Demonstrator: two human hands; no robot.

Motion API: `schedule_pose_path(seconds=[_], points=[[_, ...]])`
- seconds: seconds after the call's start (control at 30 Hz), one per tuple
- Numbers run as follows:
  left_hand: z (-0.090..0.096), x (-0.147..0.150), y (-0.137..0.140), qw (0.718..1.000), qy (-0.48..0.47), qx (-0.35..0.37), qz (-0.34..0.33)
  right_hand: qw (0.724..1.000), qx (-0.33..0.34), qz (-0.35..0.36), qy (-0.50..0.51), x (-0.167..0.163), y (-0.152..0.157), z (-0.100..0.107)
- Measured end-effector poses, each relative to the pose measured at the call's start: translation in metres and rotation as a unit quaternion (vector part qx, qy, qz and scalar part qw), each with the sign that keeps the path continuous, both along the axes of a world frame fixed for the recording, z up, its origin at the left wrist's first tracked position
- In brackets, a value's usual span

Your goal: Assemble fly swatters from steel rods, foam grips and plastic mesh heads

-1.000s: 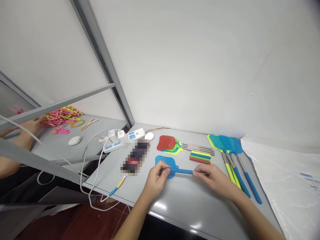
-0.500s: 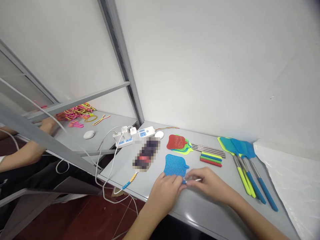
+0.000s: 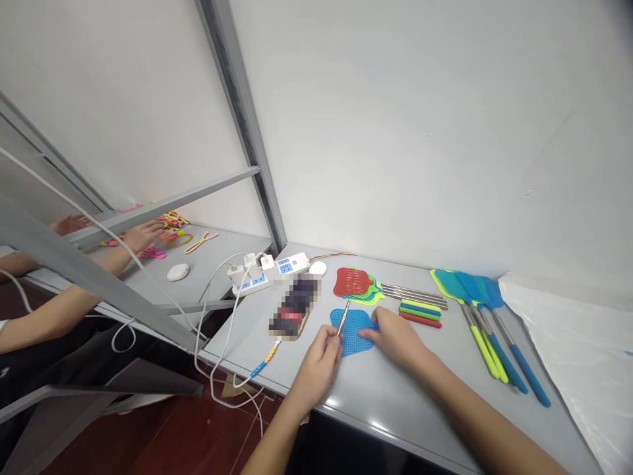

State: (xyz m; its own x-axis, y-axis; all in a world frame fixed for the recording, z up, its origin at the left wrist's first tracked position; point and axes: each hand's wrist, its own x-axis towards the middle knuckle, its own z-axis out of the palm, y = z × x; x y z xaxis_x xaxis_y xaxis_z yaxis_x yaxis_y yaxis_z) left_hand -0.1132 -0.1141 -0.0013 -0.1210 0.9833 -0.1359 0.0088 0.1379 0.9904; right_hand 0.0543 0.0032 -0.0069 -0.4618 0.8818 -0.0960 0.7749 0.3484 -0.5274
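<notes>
My left hand (image 3: pixel 320 361) is closed around a thin metal rod (image 3: pixel 343 319), which slants upward with its tip bare; its lower end is hidden in the fist. A blue fly swatter head (image 3: pixel 352 338) lies on the table, and my right hand (image 3: pixel 399 335) pinches it by the narrow neck. The rod's tip is apart from that neck. Behind it sits a stack of swatter heads, a red one (image 3: pixel 352 282) on top, beside several metal rods (image 3: pixel 415 295). Coloured handle grips (image 3: pixel 420 321) lie near my right hand.
Assembled fly swatters (image 3: pixel 528 375) lie at the right, beside white plastic sheeting (image 3: pixel 558 336). A phone with a blurred screen (image 3: pixel 295 307), a power strip (image 3: pixel 291 264) and loose cables are at the left. Beyond a metal frame (image 3: pixel 242 99), another person's hand (image 3: pixel 143 237) handles colourful bands.
My left hand has turned the rod upright and moved slightly left. My right hand has let go of the rod and taken the blue swatter head's neck. The other person's hand reached forward.
</notes>
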Motion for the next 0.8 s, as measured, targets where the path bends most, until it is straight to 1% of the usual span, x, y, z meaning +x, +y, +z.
schedule_pose_path(seconds=[0.07,0.17,0.23,0.27,0.3,0.33,0.37,0.4,0.43,0.5,0.53,0.57,0.63,0.7,0.8], points=[[-0.005,0.006,0.009,0.996,-0.089,-0.018,0.004,1.0,-0.026,0.0,0.009,0.009,0.004,0.003],[-0.006,0.014,0.016,0.986,-0.166,-0.032,-0.007,0.997,-0.069,0.024,0.033,0.029,0.004,0.011],[-0.004,0.017,0.017,0.981,-0.189,-0.031,-0.021,0.984,-0.133,0.041,0.114,0.044,0.0,0.016],[-0.003,0.019,0.017,0.98,-0.195,-0.029,-0.025,0.964,-0.185,0.034,0.188,0.051,-0.002,0.018],[-0.002,0.021,0.017,0.979,-0.201,-0.032,-0.026,0.935,-0.237,0.01,0.265,0.057,-0.004,0.019],[-0.002,0.024,0.017,0.978,-0.204,-0.037,-0.026,0.896,-0.28,-0.023,0.344,0.062,-0.005,0.019],[-0.002,0.027,0.018,0.978,-0.202,-0.045,-0.026,0.854,-0.305,-0.061,0.417,0.067,-0.006,0.018],[-0.004,0.031,0.02,0.979,-0.194,-0.051,-0.026,0.817,-0.309,-0.099,0.477,0.07,-0.005,0.017],[-0.005,0.036,0.022,0.982,-0.178,-0.054,-0.03,0.782,-0.299,-0.132,0.531,0.073,-0.004,0.016],[-0.01,0.049,0.028,0.988,-0.135,-0.054,-0.054,0.723,-0.267,-0.179,0.612,0.077,-0.001,0.014],[-0.013,0.056,0.031,0.989,-0.117,-0.056,-0.074,0.701,-0.257,-0.195,0.636,0.078,0.001,0.014],[-0.015,0.064,0.035,0.988,-0.104,-0.06,-0.098,0.685,-0.254,-0.207,0.65,0.079,0.002,0.013],[-0.019,0.08,0.043,0.982,-0.103,-0.074,-0.139,0.663,-0.25,-0.219,0.671,0.082,0.004,0.013],[-0.021,0.095,0.052,0.975,-0.128,-0.082,-0.162,0.642,-0.232,-0.224,0.696,0.086,0.005,0.013],[-0.019,0.109,0.068,0.964,-0.176,-0.093,-0.179,0.616,-0.202,-0.221,0.729,0.094,0.008,0.014]])
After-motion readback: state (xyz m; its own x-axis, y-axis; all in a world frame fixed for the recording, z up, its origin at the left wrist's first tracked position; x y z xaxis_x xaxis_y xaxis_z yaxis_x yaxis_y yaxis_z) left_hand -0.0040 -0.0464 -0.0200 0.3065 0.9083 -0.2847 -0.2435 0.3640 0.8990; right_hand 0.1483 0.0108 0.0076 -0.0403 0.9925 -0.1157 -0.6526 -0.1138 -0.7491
